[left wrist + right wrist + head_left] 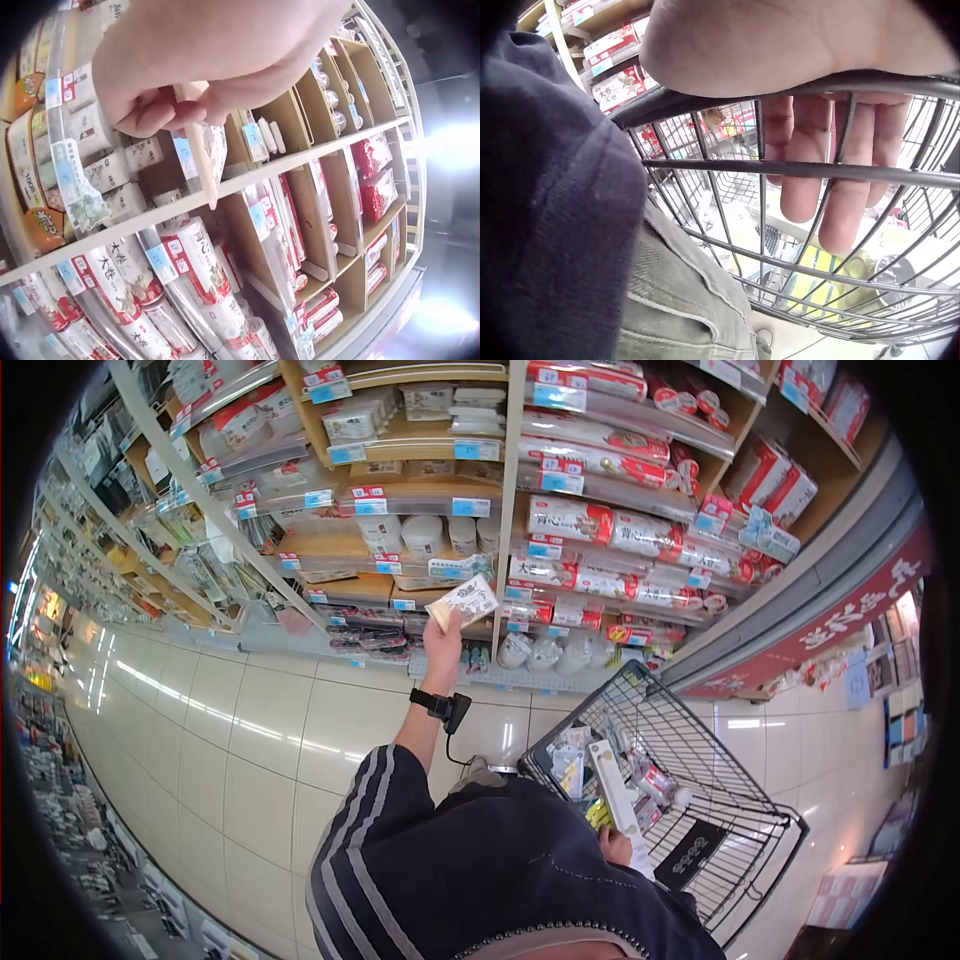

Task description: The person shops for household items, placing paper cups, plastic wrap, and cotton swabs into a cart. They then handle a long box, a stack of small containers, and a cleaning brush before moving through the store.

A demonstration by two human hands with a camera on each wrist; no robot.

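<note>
My left hand pinches a flat white packet with dark print and a pale tan edge, held up before the shelves. The left wrist view shows that packet edge-on, with fingers curled at its end. Over the rim of a black wire cart lies my right hand. In the right wrist view, the palm of my right hand rests on the cart's rim, and the fingers hang down fairly straight behind the wires.
Inside the cart are a long white box, a clear bottle and yellow items. Shelves ahead carry white tubs and red-and-white rolls. Tiled floor lies to the left; a red panel stands at right.
</note>
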